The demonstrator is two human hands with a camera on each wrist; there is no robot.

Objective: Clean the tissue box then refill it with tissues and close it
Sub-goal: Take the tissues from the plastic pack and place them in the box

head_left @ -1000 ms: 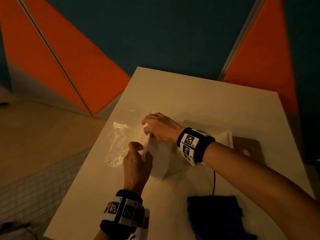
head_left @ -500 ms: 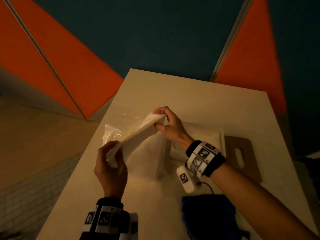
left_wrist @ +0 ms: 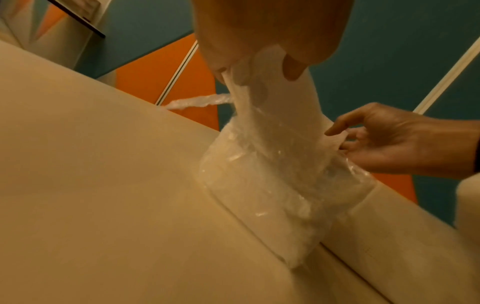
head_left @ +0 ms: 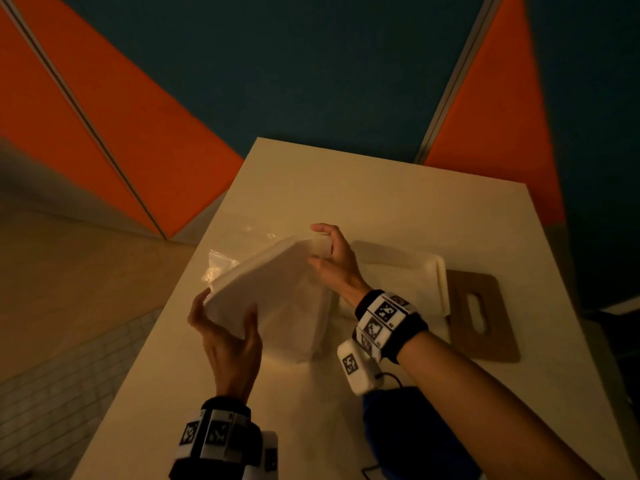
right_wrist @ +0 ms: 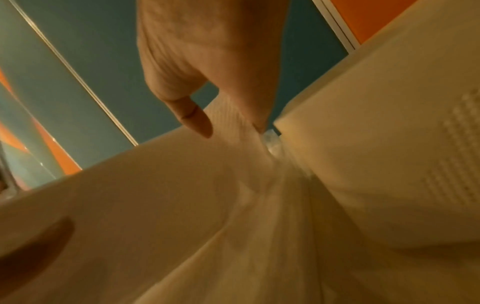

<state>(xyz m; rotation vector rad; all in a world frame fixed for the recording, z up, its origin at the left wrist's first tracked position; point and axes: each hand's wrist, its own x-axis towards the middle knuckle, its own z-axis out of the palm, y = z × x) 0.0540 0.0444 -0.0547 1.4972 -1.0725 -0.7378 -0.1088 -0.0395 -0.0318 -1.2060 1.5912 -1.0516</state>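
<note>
A white stack of tissues [head_left: 263,271] is held above the table, tilted, with its clear plastic wrapper [head_left: 298,327] hanging below it down to the tabletop. My left hand [head_left: 228,317] grips the stack's near left end. At the far end my right hand [head_left: 323,251] pinches the stack between thumb and fingers. The left wrist view shows the tissues [left_wrist: 272,98] rising out of the crinkled wrapper [left_wrist: 272,185], with the right hand [left_wrist: 363,142] at its edge. The white tissue box [head_left: 415,275] lies just right of the hands. Its brown wooden lid [head_left: 481,317] with a slot lies flat beside it.
A dark blue cloth [head_left: 412,434] lies at the table's near edge under my right forearm. Loose clear plastic [head_left: 220,265] sits at the table's left edge. The cream table [head_left: 381,195] ends against teal and orange wall panels; floor lies to the left.
Both hands rose and spread apart, drawing the tissue stack up from the table and out of its wrapper. The stack now stretches wide between them.
</note>
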